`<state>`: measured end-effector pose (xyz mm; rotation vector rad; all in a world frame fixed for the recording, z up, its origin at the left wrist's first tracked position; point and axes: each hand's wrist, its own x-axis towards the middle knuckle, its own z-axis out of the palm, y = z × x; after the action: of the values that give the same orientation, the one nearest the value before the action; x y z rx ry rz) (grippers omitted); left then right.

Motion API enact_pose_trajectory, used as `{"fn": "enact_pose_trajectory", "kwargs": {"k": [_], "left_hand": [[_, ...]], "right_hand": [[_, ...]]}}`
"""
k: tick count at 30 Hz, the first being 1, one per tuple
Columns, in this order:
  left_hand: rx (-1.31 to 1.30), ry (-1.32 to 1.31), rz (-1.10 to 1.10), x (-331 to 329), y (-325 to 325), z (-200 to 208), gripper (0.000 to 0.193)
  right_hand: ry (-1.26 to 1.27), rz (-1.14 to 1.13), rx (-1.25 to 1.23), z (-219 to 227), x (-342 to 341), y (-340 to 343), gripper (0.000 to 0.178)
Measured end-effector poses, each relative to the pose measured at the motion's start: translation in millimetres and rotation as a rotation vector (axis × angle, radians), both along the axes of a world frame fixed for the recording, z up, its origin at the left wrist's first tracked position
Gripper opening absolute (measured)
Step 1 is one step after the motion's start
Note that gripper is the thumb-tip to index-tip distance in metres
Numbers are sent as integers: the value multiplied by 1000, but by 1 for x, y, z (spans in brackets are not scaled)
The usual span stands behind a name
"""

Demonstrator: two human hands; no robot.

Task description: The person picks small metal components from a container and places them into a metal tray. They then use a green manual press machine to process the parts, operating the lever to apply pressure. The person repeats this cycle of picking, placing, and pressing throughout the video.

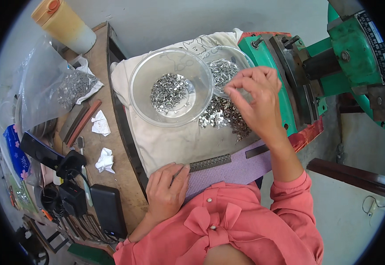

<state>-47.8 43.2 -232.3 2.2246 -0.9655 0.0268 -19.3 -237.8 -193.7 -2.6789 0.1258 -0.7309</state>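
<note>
My left hand (pixel 167 189) rests closed at the near edge of the cloth, with a thin dark metal piece (pixel 175 175) between its fingers. Beside those fingers lies a dark slotted metal strip (pixel 210 162) with a row of small parts along it. My right hand (pixel 259 98) is raised by the smaller clear bowl (pixel 241 55), thumb and fingers pinched together; anything in the pinch is too small to make out. Shiny bent metal pieces (pixel 223 73) fill that bowl. Small loose metal plates (pixel 230 118) lie in a heap below the right hand.
A large clear tub (pixel 135 104) holds small metal parts (pixel 168 92). To the right stands a green press (pixel 356 53). A purple mat (pixel 219 176) lies nearest me. The left-hand bench carries a yellow bottle (pixel 66 26), a plastic bag (pixel 47 84) and a black power bank (pixel 107 210).
</note>
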Motion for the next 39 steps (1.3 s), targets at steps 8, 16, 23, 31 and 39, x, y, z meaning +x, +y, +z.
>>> {"fn": "enact_pose_trajectory", "kwargs": {"k": [8,16,23,31,39], "left_hand": [[-140,221,88,0,4,-1,33],[-169,424,158,5,4,3,16],[-168,550,190,3,2,8,7],[-194,654,197,3,3,6,7],[-147,616,220,4,2,7,9]], "right_hand": [[346,145,433,19,-92,-4,16],[391,-113,193,-7,-165,-13,33],[391,-137,311,-23,-172,-27,31],[269,53,351,-4,-144,-4,28],[224,304,353,-7,-100,35,28]]}}
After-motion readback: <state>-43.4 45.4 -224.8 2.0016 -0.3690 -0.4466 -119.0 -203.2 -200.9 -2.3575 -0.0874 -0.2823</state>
